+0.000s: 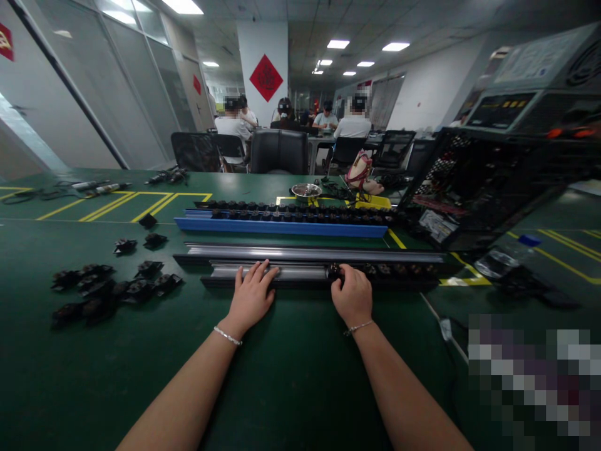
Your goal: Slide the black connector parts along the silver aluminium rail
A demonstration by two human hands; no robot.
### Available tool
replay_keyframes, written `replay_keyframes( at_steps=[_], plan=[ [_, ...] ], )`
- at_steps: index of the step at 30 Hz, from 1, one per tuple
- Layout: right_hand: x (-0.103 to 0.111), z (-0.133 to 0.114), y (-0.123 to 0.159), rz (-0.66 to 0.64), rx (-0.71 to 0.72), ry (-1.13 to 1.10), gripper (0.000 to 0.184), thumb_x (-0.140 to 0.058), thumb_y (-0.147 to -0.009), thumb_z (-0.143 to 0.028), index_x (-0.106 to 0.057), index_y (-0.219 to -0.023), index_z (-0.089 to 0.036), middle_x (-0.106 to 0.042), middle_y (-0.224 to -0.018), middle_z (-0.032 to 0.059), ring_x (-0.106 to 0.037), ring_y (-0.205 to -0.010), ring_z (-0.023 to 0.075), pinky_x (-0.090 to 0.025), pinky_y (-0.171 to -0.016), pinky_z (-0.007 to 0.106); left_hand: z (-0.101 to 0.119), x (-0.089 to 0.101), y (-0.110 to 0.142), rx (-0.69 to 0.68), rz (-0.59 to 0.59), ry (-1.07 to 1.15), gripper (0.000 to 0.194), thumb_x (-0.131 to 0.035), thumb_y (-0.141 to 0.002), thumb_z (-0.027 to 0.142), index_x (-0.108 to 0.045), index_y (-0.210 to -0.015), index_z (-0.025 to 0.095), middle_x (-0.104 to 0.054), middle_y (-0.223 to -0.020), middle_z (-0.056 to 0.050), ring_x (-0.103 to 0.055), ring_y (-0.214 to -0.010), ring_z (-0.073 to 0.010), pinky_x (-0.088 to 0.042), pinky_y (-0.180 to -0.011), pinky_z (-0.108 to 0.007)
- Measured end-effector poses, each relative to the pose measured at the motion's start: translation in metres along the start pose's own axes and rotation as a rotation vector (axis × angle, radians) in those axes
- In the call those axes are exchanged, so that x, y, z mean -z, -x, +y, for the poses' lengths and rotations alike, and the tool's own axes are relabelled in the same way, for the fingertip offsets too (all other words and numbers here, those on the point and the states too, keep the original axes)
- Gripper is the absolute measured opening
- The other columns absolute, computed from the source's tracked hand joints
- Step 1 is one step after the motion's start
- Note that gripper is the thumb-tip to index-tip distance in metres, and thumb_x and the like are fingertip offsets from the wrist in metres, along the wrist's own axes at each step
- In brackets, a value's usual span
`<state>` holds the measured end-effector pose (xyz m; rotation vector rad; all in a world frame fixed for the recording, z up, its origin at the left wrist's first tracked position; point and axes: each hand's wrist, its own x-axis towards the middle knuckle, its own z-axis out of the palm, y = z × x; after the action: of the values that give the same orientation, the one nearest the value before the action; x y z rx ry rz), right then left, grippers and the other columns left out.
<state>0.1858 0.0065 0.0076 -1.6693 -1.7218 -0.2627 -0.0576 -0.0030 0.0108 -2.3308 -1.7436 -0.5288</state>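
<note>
A long black-edged metal channel [300,274] lies across the green table in front of me. My left hand [254,291] rests flat on its left part, fingers spread. Over its middle, my right hand [352,291] is closed, with thumb and fingertips on a small black socket module [333,270] sitting in the channel. More such modules [385,269] fill the channel to the right of that hand, partly in shadow. Just behind lies a second metal channel [310,252], its silvery inside showing. Loose black modules [141,287] are heaped on the table at the left.
Farther back is a blue channel [282,225] lined with black modules. A metal bowl [307,190] and a yellow tray [373,202] stand behind it. An open computer case [474,181] rises at the right. Cables [94,188] lie far left. Several people sit at tables beyond.
</note>
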Motion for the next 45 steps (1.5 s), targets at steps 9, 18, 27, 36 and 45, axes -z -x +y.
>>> replay_keyframes(
  at_steps=[9, 18, 27, 36, 45],
  plan=[
    [-0.0005, -0.0002, 0.0002, -0.028, 0.057, -0.054, 0.031, -0.046, -0.075, -0.013, -0.057, -0.105, -0.014, -0.065, -0.095, 0.0099, -0.056, -0.093, 0.0237, -0.043, -0.085, 0.038, -0.001, -0.0009, 0.001, -0.013, 0.009, -0.01, 0.049, -0.048, -0.081, 0.028, -0.046, -0.13, 0.03, -0.041, -0.142, -0.005, -0.034, -0.132, -0.0264, -0.018, -0.109, -0.056],
    [-0.0003, 0.0003, -0.0004, -0.032, 0.069, -0.094, 0.029, -0.046, -0.076, -0.012, -0.059, -0.102, -0.013, -0.065, -0.094, 0.0101, -0.057, -0.092, 0.0231, -0.044, -0.085, 0.038, -0.0018, -0.0017, 0.0008, -0.011, 0.004, -0.007, 0.049, -0.048, -0.081, 0.028, -0.046, -0.13, 0.03, -0.04, -0.144, -0.005, -0.034, -0.132, -0.026, -0.017, -0.109, -0.055],
    [-0.0033, 0.0, 0.001, -0.055, 0.166, -0.147, 0.029, -0.045, -0.075, -0.013, -0.062, -0.099, -0.012, -0.066, -0.096, 0.0105, -0.057, -0.095, 0.0219, -0.044, -0.088, 0.036, -0.001, -0.0001, 0.0007, -0.012, -0.007, -0.02, 0.049, -0.047, -0.081, 0.027, -0.045, -0.13, 0.03, -0.04, -0.143, -0.005, -0.034, -0.132, -0.026, -0.018, -0.109, -0.056],
    [-0.0007, 0.0031, -0.0005, -0.059, 0.084, -0.099, 0.027, -0.046, -0.074, -0.012, -0.064, -0.093, -0.016, -0.067, -0.102, 0.0071, -0.05, -0.11, 0.0241, -0.035, -0.098, 0.041, -0.0005, 0.0006, 0.0012, -0.021, 0.009, -0.042, 0.05, -0.049, -0.08, 0.026, -0.046, -0.13, 0.03, -0.041, -0.143, -0.005, -0.034, -0.132, -0.0264, -0.018, -0.109, -0.055],
    [0.0009, -0.0057, 0.002, -0.156, 0.151, -0.084, 0.031, -0.046, -0.074, -0.012, -0.065, -0.097, -0.018, -0.065, -0.11, 0.0059, -0.045, -0.118, 0.0246, -0.026, -0.104, 0.044, -0.0003, -0.001, 0.0011, -0.029, 0.012, -0.046, 0.051, -0.047, -0.081, 0.027, -0.044, -0.131, 0.028, -0.041, -0.143, -0.005, -0.033, -0.132, -0.0262, -0.017, -0.109, -0.055]
  ],
)
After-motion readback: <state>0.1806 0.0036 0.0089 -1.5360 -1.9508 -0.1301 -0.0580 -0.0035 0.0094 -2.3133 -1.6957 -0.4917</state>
